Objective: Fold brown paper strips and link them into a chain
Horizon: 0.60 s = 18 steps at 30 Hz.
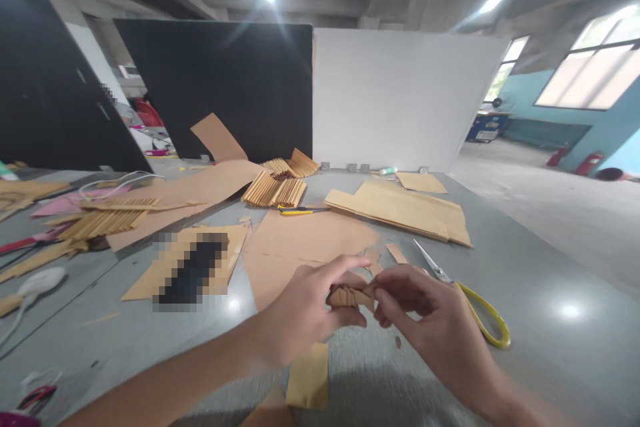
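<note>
My left hand (325, 297) curls around a small piece of folded brown paper (344, 296), with the thumb below it and the fingers above. At its right end, my right hand (425, 307) pinches the paper between thumb and fingertips. The inner folds are partly hidden by the fingers. Scissors with yellow handles (483, 317) lie just right of my right hand, blades pointing away. Beneath and beyond my hands spreads a flat brown paper sheet (300, 240). A small paper rectangle (309, 377) rests on the table below my left hand.
Pleated paper stacks (275, 188) stand behind a yellow utility knife (300, 211). Folded kraft paper (400, 210) lies back right. At left are a blurred dark object (193, 270) on paper, more pleated paper (107, 220) and a white cable (33, 290). Black and white panels (400, 100) border the far edge.
</note>
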{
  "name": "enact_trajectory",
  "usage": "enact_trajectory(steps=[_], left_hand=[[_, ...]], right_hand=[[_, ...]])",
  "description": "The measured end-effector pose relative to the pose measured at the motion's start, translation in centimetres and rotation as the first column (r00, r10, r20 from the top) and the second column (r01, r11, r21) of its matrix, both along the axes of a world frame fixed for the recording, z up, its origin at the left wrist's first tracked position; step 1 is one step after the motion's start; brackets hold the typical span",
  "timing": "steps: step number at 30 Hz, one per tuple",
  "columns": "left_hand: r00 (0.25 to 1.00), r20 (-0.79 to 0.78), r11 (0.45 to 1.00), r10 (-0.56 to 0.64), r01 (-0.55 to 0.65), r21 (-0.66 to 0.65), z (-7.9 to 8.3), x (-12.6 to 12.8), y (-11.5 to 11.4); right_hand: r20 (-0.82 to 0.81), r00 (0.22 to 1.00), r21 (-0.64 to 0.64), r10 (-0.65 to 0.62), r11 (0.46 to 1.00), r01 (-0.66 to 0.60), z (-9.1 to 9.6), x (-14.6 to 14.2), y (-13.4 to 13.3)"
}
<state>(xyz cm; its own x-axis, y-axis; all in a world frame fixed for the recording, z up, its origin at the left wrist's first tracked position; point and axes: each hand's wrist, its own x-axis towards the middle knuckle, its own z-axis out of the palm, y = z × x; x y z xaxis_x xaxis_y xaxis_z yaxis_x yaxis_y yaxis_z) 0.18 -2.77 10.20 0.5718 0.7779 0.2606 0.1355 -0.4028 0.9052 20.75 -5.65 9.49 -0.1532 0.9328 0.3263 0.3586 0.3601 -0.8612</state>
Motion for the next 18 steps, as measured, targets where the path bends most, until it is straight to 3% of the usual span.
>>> enact_trajectory(steps=[3, 7, 9, 11, 15, 18], left_hand=[[0.999, 0.023, 0.999, -0.040, 0.040, -0.003, -0.4, 0.1, 0.0], [1.000, 0.009, 0.992, -0.029, 0.027, 0.121, -1.0, 0.2, -0.1], [1.000, -0.013, 0.991, -0.023, 0.024, 0.132, -1.0, 0.2, -0.1], [0.999, -0.043, 0.994, -0.010, 0.014, 0.109, -0.7, 0.2, 0.0], [0.999, -0.037, 0.991, 0.007, -0.002, 0.132, -0.6, 0.2, 0.2], [0.999, -0.024, 0.970, -0.022, 0.027, 0.243, -1.4, 0.1, 0.3]], right_hand=[[0.040, 0.999, 0.089, 0.026, 0.996, -0.030, -0.3, 0.0, -0.3], [0.100, 0.995, 0.265, 0.019, 0.963, -0.045, -0.4, -0.1, -0.6], [0.098, 0.995, 0.292, 0.003, 0.956, -0.031, -0.3, -0.1, -0.7], [0.065, 0.998, 0.243, -0.016, 0.970, 0.000, -0.2, 0.0, -0.6], [0.005, 1.000, 0.007, 0.012, 1.000, -0.012, -0.3, 0.1, -0.2], [0.040, 0.998, 0.002, 0.049, 0.999, -0.049, -0.2, 0.2, -0.1]])
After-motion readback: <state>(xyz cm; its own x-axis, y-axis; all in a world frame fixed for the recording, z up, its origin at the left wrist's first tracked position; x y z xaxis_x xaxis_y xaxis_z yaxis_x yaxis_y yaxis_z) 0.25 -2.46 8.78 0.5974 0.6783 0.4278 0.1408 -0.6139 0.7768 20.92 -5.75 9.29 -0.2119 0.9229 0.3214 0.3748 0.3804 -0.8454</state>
